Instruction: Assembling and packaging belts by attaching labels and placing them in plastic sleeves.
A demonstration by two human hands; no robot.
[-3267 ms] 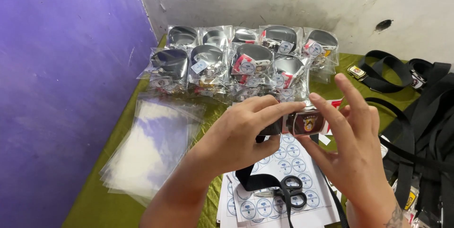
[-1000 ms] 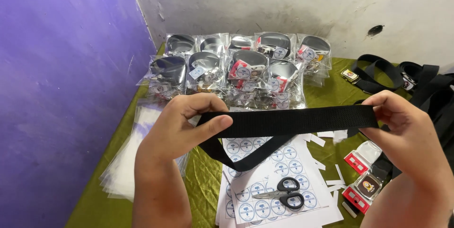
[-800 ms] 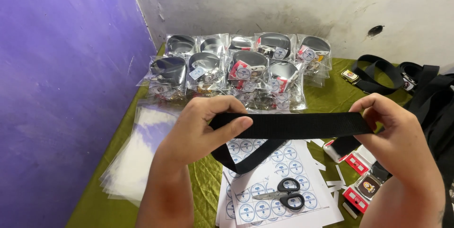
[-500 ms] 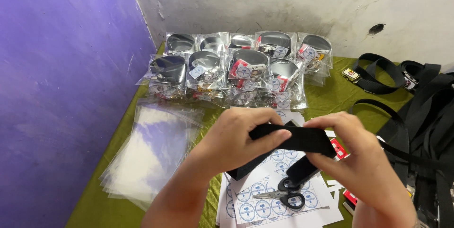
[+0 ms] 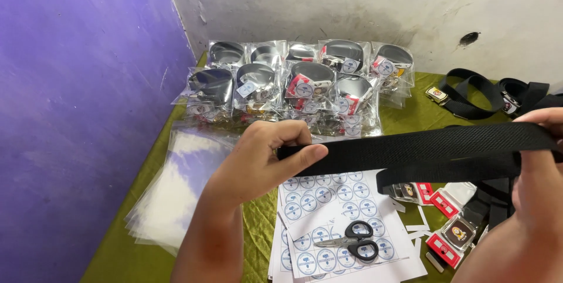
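A black woven belt strap [image 5: 428, 151] is stretched level between my two hands above the table. My left hand [image 5: 267, 160] pinches its left end between thumb and fingers. At the right edge of the view my right hand [image 5: 542, 183] grips the strap, which doubles back underneath. A belt buckle with a round emblem [image 5: 459, 231] hangs or lies below my right hand, beside red-and-white tags [image 5: 444, 201].
Sticker sheets [image 5: 328, 212] with black scissors [image 5: 355, 242] on them lie on the green table [image 5: 117, 253]. Several bagged rolled belts [image 5: 305, 83] are stacked by the wall. A pile of clear plastic bags [image 5: 176, 189] lies left. Loose black belts [image 5: 487, 92] sit at the right.
My hands came together half a second ago with the strap folded short. They have since moved apart, and the strap is pulled out long and level again.
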